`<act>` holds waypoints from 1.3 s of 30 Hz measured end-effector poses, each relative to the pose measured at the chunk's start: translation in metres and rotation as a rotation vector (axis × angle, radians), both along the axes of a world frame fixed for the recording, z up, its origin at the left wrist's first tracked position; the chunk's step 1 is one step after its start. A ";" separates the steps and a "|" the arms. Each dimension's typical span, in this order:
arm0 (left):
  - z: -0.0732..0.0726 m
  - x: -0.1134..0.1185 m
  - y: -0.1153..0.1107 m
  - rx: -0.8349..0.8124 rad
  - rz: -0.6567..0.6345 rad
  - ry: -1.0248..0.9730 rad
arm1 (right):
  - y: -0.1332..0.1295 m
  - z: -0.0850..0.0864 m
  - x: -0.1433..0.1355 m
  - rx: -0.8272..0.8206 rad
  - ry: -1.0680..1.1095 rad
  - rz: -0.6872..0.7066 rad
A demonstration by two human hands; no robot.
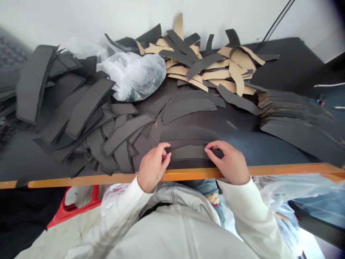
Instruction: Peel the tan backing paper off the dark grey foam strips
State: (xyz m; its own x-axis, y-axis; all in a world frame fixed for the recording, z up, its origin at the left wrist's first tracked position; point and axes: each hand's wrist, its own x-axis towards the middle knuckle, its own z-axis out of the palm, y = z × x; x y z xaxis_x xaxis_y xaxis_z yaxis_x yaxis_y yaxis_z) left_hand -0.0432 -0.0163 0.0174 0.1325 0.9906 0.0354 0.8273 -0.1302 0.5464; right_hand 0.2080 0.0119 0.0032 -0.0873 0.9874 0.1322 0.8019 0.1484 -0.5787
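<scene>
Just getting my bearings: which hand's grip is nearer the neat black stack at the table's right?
Right. The right grip is left of the stack, at the right end of a curved black strip; the left grip is farther off, at the strip's left end.

A plain whitish wall [67,18] backs the scene, crossed at upper right by thin dark cables [280,17]. Against it stands a dark-topped table [239,131] with an orange-brown front edge [285,169]. Below its left side shows a red frame [78,208], its kind unclear. The light is even, brighter at lower right.
</scene>
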 end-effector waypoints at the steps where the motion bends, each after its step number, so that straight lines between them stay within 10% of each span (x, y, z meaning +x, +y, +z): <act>1: 0.002 -0.002 0.000 0.031 -0.032 0.074 | 0.000 0.000 0.000 -0.003 0.000 0.000; 11: 0.000 0.032 0.019 0.243 -0.698 0.245 | 0.004 -0.002 0.000 0.015 0.030 0.043; 18: -0.012 0.034 0.019 0.193 -0.697 0.255 | -0.007 0.016 0.025 0.213 -0.203 -0.382; 39: -0.008 0.036 0.020 0.219 -0.706 0.263 | -0.015 0.005 0.026 0.035 -0.130 -0.274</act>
State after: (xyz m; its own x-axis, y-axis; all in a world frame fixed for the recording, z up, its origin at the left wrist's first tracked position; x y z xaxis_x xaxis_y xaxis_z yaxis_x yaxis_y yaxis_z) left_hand -0.0071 0.0040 0.0093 0.7592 0.6431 0.1001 0.6074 -0.7554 0.2456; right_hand 0.2335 -0.0035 0.0083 0.1636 0.9715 0.1714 0.8819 -0.0662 -0.4668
